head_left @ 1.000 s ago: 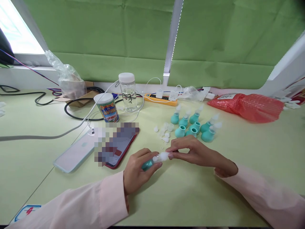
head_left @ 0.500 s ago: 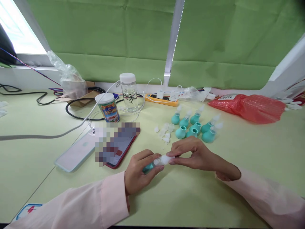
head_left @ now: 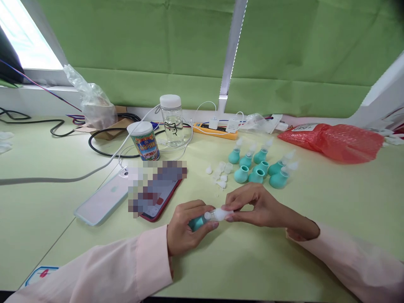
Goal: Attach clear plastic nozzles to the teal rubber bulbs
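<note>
My left hand [head_left: 186, 227] is wrapped round a teal squeeze bulb [head_left: 197, 223], with a clear connector [head_left: 210, 216] at its mouth. Between the thumb and fingers of my right hand [head_left: 255, 206] is a white soft nozzle tip [head_left: 221, 213], which meets the clear connector. My fingers hide part of both pieces. Beyond my hands stand several teal bulbs: an open-mouthed bulb [head_left: 241, 174] at the front, and others topped with translucent nozzles, such as a bulb [head_left: 279, 179] on the right. Several small loose white and clear parts [head_left: 222, 178] lie left of them.
On the left lie a pale phone [head_left: 104, 198] and a red-cased phone [head_left: 164, 193]. Behind them stand a printed canister [head_left: 147, 145] and a lidded bottle [head_left: 172, 124]. A white cable [head_left: 78, 179], an orange power strip [head_left: 216, 131] and a red plastic bag [head_left: 344, 143] are also on the table.
The whole view has shifted slightly. Both hands keep their hold, with the nozzle tip still against the connector; a little more of the teal bulb shows in my left hand.
</note>
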Demonstrator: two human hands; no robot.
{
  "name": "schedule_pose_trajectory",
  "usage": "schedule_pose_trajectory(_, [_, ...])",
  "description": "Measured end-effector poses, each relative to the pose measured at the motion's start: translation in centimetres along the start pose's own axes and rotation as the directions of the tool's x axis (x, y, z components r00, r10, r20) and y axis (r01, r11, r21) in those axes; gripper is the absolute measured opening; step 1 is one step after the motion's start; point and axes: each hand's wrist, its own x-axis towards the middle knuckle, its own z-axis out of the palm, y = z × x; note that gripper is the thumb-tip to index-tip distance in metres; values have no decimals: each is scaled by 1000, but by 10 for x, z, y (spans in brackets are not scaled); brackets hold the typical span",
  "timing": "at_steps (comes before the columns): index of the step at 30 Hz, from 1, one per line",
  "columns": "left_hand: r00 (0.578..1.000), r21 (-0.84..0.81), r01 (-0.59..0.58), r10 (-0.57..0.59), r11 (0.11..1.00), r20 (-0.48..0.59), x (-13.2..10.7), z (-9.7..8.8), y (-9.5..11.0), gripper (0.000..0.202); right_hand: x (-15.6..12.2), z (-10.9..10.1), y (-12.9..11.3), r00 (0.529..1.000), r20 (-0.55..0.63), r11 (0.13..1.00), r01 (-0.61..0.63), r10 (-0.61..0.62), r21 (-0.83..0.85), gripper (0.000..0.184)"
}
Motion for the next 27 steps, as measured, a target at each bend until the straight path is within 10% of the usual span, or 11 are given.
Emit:
schedule_pose_trajectory(13, [956,226,-266,286,937,-60,-3,3,-6,16,1,1,2,981,89,953,-188,171,236,16])
schedule_pose_trajectory(27, [984,175,-144,159,974,-74,-5,5,-8,14,0,14,7,992,-66,984,-93,104,152,8])
